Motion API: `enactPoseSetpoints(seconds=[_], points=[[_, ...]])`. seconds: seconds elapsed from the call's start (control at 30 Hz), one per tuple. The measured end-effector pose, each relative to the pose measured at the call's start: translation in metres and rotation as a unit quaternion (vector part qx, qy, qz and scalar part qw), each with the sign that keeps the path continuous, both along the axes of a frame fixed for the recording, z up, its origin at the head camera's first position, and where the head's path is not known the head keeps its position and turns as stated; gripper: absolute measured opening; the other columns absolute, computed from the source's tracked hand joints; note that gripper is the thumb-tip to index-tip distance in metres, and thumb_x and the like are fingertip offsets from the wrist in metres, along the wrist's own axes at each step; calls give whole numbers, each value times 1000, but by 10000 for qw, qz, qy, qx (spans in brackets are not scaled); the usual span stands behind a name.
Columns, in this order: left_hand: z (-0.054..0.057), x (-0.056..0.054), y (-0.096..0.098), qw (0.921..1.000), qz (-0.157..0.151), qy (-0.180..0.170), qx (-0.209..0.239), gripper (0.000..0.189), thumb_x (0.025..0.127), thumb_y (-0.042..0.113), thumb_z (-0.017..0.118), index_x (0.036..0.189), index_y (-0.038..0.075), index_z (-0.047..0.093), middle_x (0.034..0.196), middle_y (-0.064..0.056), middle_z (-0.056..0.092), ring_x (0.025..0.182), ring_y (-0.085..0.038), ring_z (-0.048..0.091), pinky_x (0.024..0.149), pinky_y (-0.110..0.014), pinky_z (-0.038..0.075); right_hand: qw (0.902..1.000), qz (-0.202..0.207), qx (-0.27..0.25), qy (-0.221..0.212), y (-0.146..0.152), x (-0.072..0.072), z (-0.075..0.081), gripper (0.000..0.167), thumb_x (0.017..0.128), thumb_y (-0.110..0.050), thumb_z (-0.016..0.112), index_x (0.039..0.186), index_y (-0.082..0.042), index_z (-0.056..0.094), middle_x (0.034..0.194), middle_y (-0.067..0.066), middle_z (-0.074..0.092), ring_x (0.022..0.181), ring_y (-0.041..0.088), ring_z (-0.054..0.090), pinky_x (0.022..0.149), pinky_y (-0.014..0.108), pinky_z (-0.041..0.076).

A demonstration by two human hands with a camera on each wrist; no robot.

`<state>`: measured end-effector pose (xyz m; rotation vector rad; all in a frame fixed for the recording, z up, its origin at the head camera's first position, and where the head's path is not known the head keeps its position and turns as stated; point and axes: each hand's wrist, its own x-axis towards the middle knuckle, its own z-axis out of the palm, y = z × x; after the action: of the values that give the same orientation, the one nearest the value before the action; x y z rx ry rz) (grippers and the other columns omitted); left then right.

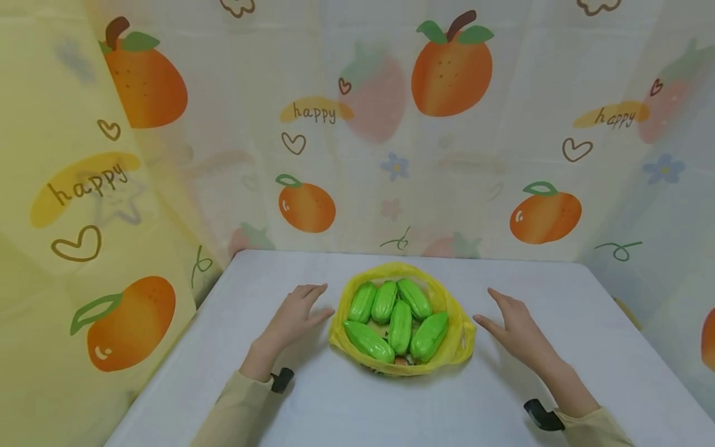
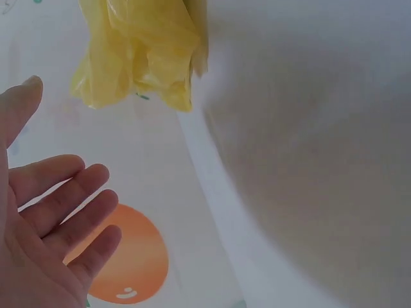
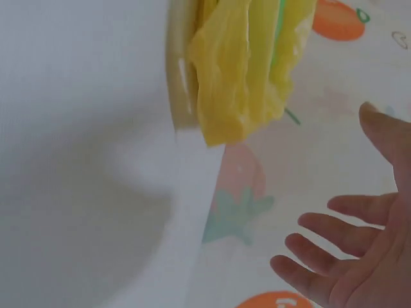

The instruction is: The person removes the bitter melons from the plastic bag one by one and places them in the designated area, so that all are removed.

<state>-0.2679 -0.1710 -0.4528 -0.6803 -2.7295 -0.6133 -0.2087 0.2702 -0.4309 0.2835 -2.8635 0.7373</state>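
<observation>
A yellow plastic bag [image 1: 398, 270] sits mid-table with its mouth spread wide and its rim folded into a ring. Inside lie several glossy green, ridged, elongated fruits or vegetables [image 1: 400, 328], pointed at one end. To the bag's left hovers my left hand [image 1: 292, 320], fingers extended and thumb spread, apart from the rim. On the other side is my right hand [image 1: 515, 328], also spread, with its thumb tip close to the bag's edge. Both wrist views show bare palms and a crumpled side of the bag [image 2: 141, 51] beyond the fingers; neither hand holds anything.
The bag stands on a white-covered table [image 1: 313, 410]. Behind it hangs a curtain [image 1: 380, 205] printed with oranges and "happy" lettering, and a yellowish panel [image 1: 33, 279] of the same print borders the left side. A black band piece [image 1: 543, 415] is at the right wrist.
</observation>
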Motion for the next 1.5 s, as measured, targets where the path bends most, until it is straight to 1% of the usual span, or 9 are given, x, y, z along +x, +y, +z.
enactPoseSetpoints(seconds=[0.13,0.27,0.33,0.5,0.63,0.9,1.0,1.23,1.5], points=[[-2,0,6,9993,-54,-127,339,60,87,40,65,134,4,52,125,-12,57,115,-29,53,96,-44,45,9995,-59,-250,179,-12,1,-2,71,89,-35,65,139,8,38,133,30,48,119,47,45,95,58,42],[-4,1,11,9972,-38,-294,685,59,85,35,69,133,4,53,116,-10,59,103,-24,58,87,-39,50,9970,-131,-694,319,-23,3,-4,70,85,-30,70,137,6,41,126,26,56,111,41,56,85,49,51],[-4,1,13,9953,-31,-402,876,59,84,34,71,132,4,54,113,-9,59,97,-22,60,82,-36,52,9949,-145,-954,279,-28,3,-4,68,84,-30,71,136,4,43,124,24,58,110,38,58,84,45,53],[-7,0,17,9898,2,-685,1248,59,82,32,73,132,5,55,109,-10,60,90,-19,62,78,-32,53,9891,-41,-1474,-31,-36,2,-5,66,84,-31,71,135,3,45,122,23,60,109,37,60,84,41,53],[-9,-1,18,9854,-23,-873,1460,57,81,29,74,129,4,57,106,-11,62,84,-17,63,74,-29,53,9853,-3,-1674,-353,-41,2,-5,65,85,-34,70,135,1,46,122,22,61,110,36,61,85,42,53],[-12,-1,21,9799,-6,-1174,1613,54,79,25,76,127,6,59,100,-8,64,79,-14,61,69,-28,52,9736,114,-2075,-939,-49,0,-9,66,86,-38,67,135,1,46,124,22,60,110,35,61,83,37,54],[-16,-2,22,9783,60,-1286,1625,53,80,24,76,127,8,59,100,-5,65,79,-11,60,68,-27,51,9703,131,-2143,-1113,-52,1,-11,68,86,-40,66,135,3,46,123,23,60,110,36,61,84,38,54],[-18,1,24,9766,134,-1413,1616,52,79,21,75,127,9,59,100,-7,66,77,-11,58,69,-28,50,9679,14,-2120,-1352,-55,3,-15,67,87,-38,67,134,5,45,124,24,59,111,39,60,83,38,54],[-23,0,24,9746,226,-1575,1577,49,80,22,75,126,13,60,97,-3,66,77,-10,58,68,-27,49,9746,-114,-1721,-1429,-57,7,-18,68,86,-40,67,131,8,49,123,23,60,110,37,60,80,38,55]])
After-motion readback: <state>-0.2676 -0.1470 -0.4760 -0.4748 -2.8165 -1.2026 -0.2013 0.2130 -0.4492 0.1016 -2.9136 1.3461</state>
